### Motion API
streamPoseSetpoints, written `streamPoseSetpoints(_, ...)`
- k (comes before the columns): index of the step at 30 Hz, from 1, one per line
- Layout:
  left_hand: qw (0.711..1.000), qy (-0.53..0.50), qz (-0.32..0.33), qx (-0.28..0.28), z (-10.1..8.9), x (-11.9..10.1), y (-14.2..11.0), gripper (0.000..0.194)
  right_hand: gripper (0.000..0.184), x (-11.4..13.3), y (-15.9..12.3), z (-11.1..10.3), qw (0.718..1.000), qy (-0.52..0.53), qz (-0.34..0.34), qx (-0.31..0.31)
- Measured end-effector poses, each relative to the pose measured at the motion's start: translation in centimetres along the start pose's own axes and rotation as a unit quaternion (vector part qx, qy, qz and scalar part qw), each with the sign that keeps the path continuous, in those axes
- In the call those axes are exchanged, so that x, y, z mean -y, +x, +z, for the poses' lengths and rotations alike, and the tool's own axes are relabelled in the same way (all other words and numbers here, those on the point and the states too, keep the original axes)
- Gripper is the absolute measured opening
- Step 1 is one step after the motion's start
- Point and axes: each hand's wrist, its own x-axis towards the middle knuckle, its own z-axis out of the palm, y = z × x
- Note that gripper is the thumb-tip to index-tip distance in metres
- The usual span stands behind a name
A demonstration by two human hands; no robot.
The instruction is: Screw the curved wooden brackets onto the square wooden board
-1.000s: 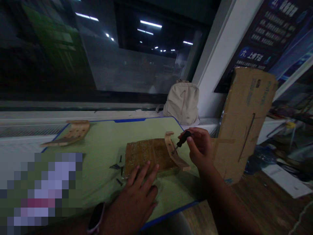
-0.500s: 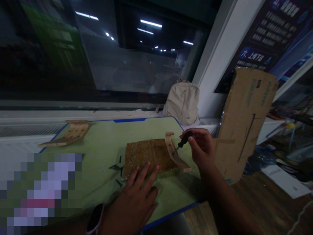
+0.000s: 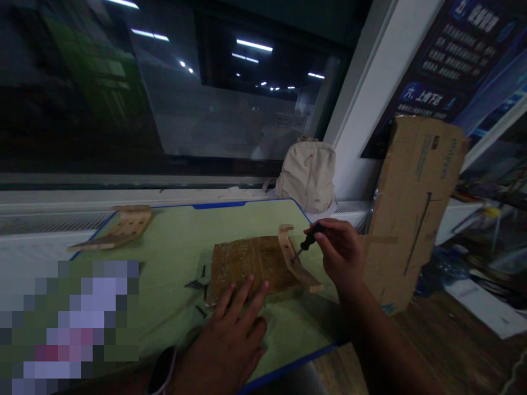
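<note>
My right hand [image 3: 341,249] grips the dark handle of a screwdriver [image 3: 309,239], its tip set down at a hole in a curved wooden strip [image 3: 308,277]. That strip lies along the right side of a brown wooden board [image 3: 253,255], its near end reaching past the board. Fingers stretched out, my left hand [image 3: 234,323] lies flat with its fingertips on the board's near part. Several dark screws [image 3: 196,285] are scattered just left of the board. Whether a screw sits under the screwdriver tip is too small to tell.
Pale green table [image 3: 173,225] with a blue edge carries everything. More curved wooden pieces [image 3: 127,222] with holes rest at its far left corner. A beige backpack [image 3: 308,173] stands by the window behind. To the right leans a tall cardboard sheet [image 3: 415,214].
The view has shifted very slightly. Both hands, the screwdriver and the curved strip keep almost the same places.
</note>
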Motion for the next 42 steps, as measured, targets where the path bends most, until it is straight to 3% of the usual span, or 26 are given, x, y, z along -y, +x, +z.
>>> streamPoseSetpoints(3, 1.000, -0.009, -0.004, 0.000, -0.04, 0.00, 0.05, 0.029, 0.027, -0.16, 0.12, -0.28, 0.998, -0.042, -0.041, -0.030)
streamPoseSetpoints(6, 1.000, -0.012, -0.003, -0.003, 0.06, 0.06, 0.01, 0.028, 0.023, -0.07, 0.21, -0.52, 0.994, -0.078, -0.081, 0.016)
streamPoseSetpoints(11, 1.000, -0.010, -0.005, -0.008, 0.00, 0.02, 0.00, 0.030, 0.022, -0.02, 0.06, -0.19, 0.997, -0.030, -0.022, 0.066)
streamPoseSetpoints(14, 1.000, -0.008, -0.003, -0.006, -0.07, 0.02, 0.03, 0.030, 0.019, -0.34, -0.08, -0.01, 0.999, -0.030, 0.006, 0.028)
streamPoseSetpoints(17, 1.000, -0.013, -0.003, -0.001, -0.14, 0.02, 0.06, 0.030, 0.027, -0.48, -0.14, -0.14, 0.998, -0.063, -0.011, -0.006)
streamPoseSetpoints(22, 1.000, -0.013, -0.002, 0.017, -0.38, -0.06, 0.14, 0.026, 0.023, -0.08, 0.02, -0.68, 0.989, -0.110, -0.070, 0.063)
streamPoseSetpoints(26, 1.000, -0.003, 0.002, 0.014, -0.41, 0.10, 0.18, 0.028, 0.026, 0.04, 0.07, -0.61, 0.995, -0.052, -0.014, 0.083)
streamPoseSetpoints(29, 1.000, 0.017, 0.014, 0.011, -0.29, 0.25, 0.18, 0.028, 0.021, -0.13, 0.00, -0.43, 0.998, -0.021, 0.023, 0.056)
streamPoseSetpoints(33, 1.000, 0.021, 0.012, 0.010, -0.02, 0.21, 0.13, 0.026, 0.022, -0.38, -0.05, -0.63, 0.996, -0.083, -0.037, -0.007)
streamPoseSetpoints(37, 1.000, -0.007, 0.000, -0.002, -0.07, 0.09, 0.05, 0.030, 0.020, -0.03, 0.10, -0.83, 0.988, -0.114, -0.085, 0.062)
streamPoseSetpoints(40, 1.000, -0.003, 0.000, 0.012, -0.29, 0.12, 0.01, 0.029, 0.029, 0.34, 0.21, -0.57, 0.992, -0.069, -0.032, 0.102)
streamPoseSetpoints(42, 1.000, 0.003, 0.004, 0.017, -0.30, 0.18, -0.01, 0.028, 0.028, 0.33, 0.22, -0.32, 0.995, -0.034, 0.000, 0.096)
